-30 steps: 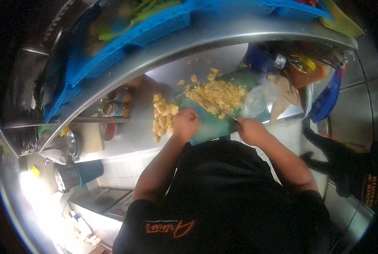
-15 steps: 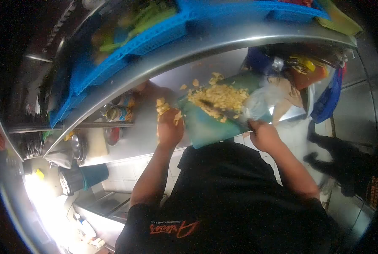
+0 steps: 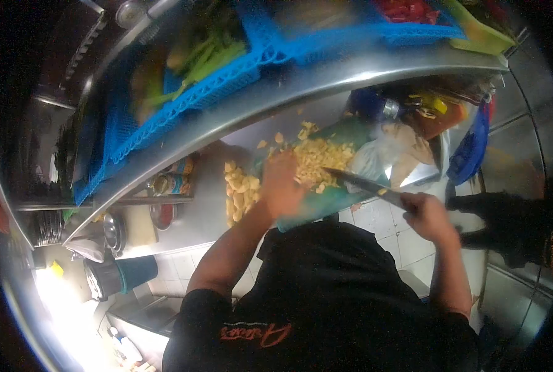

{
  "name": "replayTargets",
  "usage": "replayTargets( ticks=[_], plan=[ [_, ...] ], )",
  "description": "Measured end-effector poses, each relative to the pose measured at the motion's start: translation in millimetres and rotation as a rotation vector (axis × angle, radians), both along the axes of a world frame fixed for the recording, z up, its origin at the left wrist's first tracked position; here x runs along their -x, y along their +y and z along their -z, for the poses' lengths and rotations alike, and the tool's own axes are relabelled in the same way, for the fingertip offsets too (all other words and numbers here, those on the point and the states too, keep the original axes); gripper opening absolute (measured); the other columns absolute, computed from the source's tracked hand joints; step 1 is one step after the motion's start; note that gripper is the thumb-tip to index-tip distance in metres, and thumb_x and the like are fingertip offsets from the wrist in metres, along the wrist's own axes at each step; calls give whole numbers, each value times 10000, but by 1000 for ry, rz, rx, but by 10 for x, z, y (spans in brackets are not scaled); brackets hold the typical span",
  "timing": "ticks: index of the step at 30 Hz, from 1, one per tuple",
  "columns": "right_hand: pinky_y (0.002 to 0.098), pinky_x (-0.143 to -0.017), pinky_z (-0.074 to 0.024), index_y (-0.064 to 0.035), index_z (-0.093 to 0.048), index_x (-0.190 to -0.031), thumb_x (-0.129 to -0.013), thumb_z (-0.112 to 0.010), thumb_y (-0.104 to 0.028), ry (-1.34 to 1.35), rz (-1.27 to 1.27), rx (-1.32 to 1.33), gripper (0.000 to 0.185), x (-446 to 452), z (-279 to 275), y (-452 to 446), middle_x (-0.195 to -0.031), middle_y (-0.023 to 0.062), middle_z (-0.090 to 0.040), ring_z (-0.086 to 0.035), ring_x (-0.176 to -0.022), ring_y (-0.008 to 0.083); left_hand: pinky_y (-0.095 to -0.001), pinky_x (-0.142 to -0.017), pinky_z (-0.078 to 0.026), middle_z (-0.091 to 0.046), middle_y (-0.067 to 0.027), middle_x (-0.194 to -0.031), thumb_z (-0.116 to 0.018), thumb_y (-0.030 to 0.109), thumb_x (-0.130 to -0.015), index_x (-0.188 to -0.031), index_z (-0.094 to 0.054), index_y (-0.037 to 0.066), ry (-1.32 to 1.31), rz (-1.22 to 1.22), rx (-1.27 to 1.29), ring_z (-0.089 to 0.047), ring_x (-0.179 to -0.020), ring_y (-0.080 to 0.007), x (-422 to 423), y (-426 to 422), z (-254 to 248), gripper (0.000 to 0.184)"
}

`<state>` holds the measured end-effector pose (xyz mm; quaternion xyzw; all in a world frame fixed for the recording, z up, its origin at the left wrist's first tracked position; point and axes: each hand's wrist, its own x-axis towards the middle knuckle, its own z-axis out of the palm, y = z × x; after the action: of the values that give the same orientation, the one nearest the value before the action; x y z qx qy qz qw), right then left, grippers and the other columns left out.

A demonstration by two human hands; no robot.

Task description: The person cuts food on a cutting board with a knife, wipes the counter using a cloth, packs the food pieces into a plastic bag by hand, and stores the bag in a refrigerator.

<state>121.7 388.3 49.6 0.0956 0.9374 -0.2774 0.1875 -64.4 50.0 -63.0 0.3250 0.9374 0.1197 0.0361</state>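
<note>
My right hand (image 3: 428, 216) grips the handle of a large kitchen knife (image 3: 366, 185). Its blade points left over the green cutting board (image 3: 317, 206), its tip at the edge of the chopped pale yellow pieces (image 3: 329, 155). A small bit clings to the blade. My left hand (image 3: 283, 186) is over the board's left side, against the chopped heap; its fingers are blurred and partly lost among the pieces, so any hold is unclear. Left of that hand, larger pale yellow chunks (image 3: 242, 193) lie on the metal counter (image 3: 208, 214).
A metal shelf (image 3: 276, 99) with blue baskets (image 3: 205, 87) of vegetables overhangs the counter. A clear plastic bag (image 3: 376, 155) sits right of the heap. Jars (image 3: 171, 183) and a metal bowl (image 3: 112, 230) stand left. Another person's dark sleeve (image 3: 499, 214) is at right.
My left hand has moved right, from the larger chunks onto the board. My right hand has drawn back to the right with the knife, whose blade now shows clearly.
</note>
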Motion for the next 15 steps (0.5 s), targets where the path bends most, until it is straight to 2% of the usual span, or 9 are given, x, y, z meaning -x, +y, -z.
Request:
replayTargets(
  ticks=[2, 3, 5, 8, 12, 14, 15],
  plan=[
    [378, -854, -527, 14, -653, -1206, -788, -690, -63, 60, 151, 80, 427, -163, 84, 168, -1059, 233, -696, -695, -965, 308, -500, -1114, -364, -536, -271, -1368, -622, 377, -907, -1358, -533, 5, -111, -378, -150, -503, -1292, -404, 305, -132, 64, 591],
    [362, -867, -525, 23, -649, -1213, -790, -694, -57, 92, 224, 119, 433, -221, 116, 202, -1082, 234, -700, -700, -980, 286, -480, -1052, -424, -586, -256, -1289, -626, 342, -897, -1297, -575, 10, 107, -296, -74, -555, -1208, -405, 690, -480, 670, 522],
    [352, -883, -524, 42, -632, -1236, -804, -694, -61, 59, 350, 132, 448, -265, 130, 194, -1098, 229, -705, -699, -992, 262, -462, -967, -494, -646, -233, -1185, -629, 302, -882, -1198, -633, 20, 241, -207, 78, -613, -1102, -406, 1225, -785, 1175, 423],
    [349, -885, -525, 58, -624, -1243, -820, -694, -68, 59, 417, 145, 448, -341, 273, 172, -1096, 220, -712, -697, -991, 248, -465, -913, -522, -668, -219, -1120, -630, 289, -871, -1094, -673, 32, 75, -167, 253, -628, -1051, -405, 1510, -694, 1042, 343],
    [351, -862, -529, 65, -627, -1236, -837, -691, -83, 5, 446, 194, 431, -337, 240, 71, -1086, 215, -714, -692, -976, 238, -468, -874, -536, -678, -227, -1079, -620, 281, -867, -1004, -710, 50, 54, -125, 309, -641, -1027, -403, 1570, -448, 854, 283],
    [359, -844, -530, 60, -632, -1229, -828, -701, -110, -5, 458, 225, 441, -303, 148, -11, -1053, 217, -717, -698, -930, 261, -479, -870, -536, -678, -234, -1074, -612, 280, -866, -1000, -719, 58, 3, -135, 301, -645, -1021, -407, 1537, -365, 747, 280],
    [361, -840, -530, 59, -633, -1225, -826, -703, -117, -7, 440, 204, 441, -285, 106, -37, -1041, 216, -718, -698, -919, 268, -485, -874, -534, -678, -237, -1073, -610, 283, -866, -1012, -718, 62, -34, -142, 289, -646, -1021, -409, 1397, -233, 311, 286]
  ],
)
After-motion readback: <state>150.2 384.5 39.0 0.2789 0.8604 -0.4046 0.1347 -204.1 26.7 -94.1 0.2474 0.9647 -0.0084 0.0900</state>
